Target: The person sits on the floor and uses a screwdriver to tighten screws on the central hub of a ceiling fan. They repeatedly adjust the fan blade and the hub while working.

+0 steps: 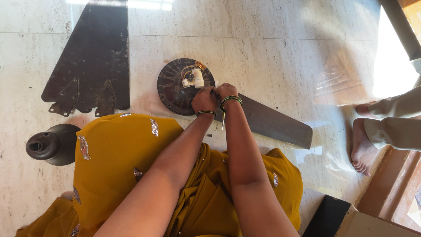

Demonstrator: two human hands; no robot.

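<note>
A round dark ceiling-fan motor (175, 90) lies on the marble floor, with a white capacitor (198, 78) and wires on top. One dark fan blade (274, 123) reaches from its rim to the right. Both my hands meet at the rim where that blade joins. My left hand (204, 100) is closed with its fingers pinched on the motor's edge. My right hand (226, 91) is closed beside it, touching it. A thin screwdriver (223, 121) with a yellow handle sticks out under my right wrist. My fingers hide the joint.
Two loose fan blades (94, 61) lie stacked at the upper left. A dark bell-shaped fan cover (52, 144) stands at the left. Another person's bare feet (362, 147) are at the right. A cardboard box (372, 221) and a black object sit at the bottom right.
</note>
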